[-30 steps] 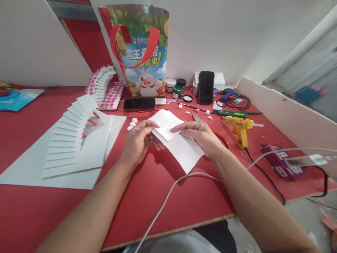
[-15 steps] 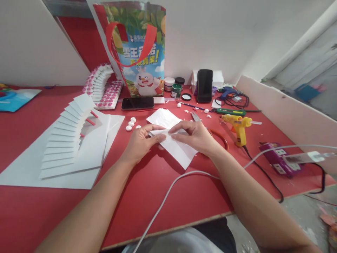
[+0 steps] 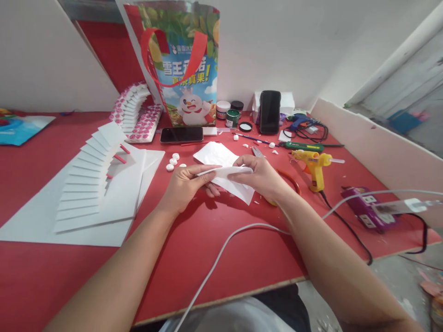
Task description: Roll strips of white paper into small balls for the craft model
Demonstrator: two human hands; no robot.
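A thin white paper sheet is held between both hands, its upper edge folded over and one corner hanging toward me. My left hand pinches the sheet's left end between thumb and fingers. At the other end, my right hand grips the folded edge, thumb in front. Just behind them a stack of white paper lies on the red table. Several small white swirled pieces lie beyond my left hand. Orange-handled scissors are partly hidden behind my right wrist.
At left a curved white stepped model stands on white boards. A printed bag, a phone and paint jars are at the back. A yellow glue gun sits right; a white cable crosses in front.
The paper's near corner has lifted and swung slightly right and away from me. My right hand has moved a little right along the edge, and my left fingers now spread underneath.
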